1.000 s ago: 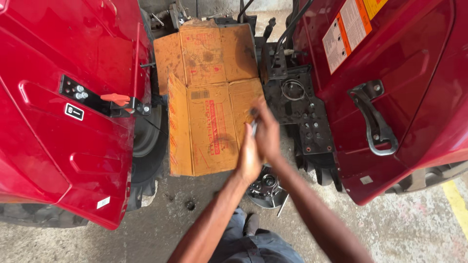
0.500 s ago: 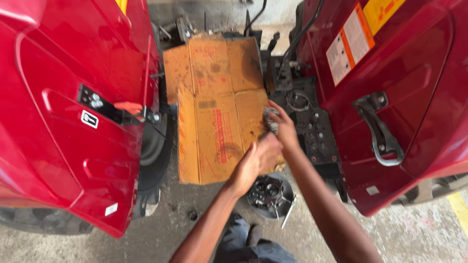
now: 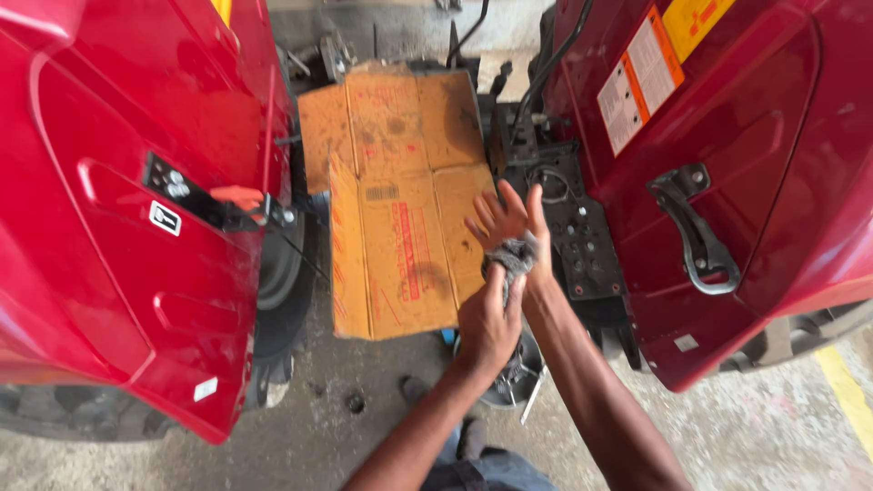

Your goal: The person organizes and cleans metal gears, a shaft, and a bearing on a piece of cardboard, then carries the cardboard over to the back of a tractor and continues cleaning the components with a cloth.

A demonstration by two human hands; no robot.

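Note:
My left hand grips a wad of grey rag and presses it into the palm of my right hand. The right hand is held up with its fingers spread, palm toward me, and holds nothing of its own. Both hands hover over the right edge of a flattened brown cardboard sheet that lies between two red tractor fenders. Just right of the hands is a black metal platform with bolt holes and a ring.
A red fender with a black bracket and orange lever stands at the left. Another red fender with a black handle and labels stands at the right. A round metal part lies on the concrete floor below my hands.
The view has shifted and my hands have come up slightly. The right hand has opened its fingers, and the left hand now rubs the rag against its palm.

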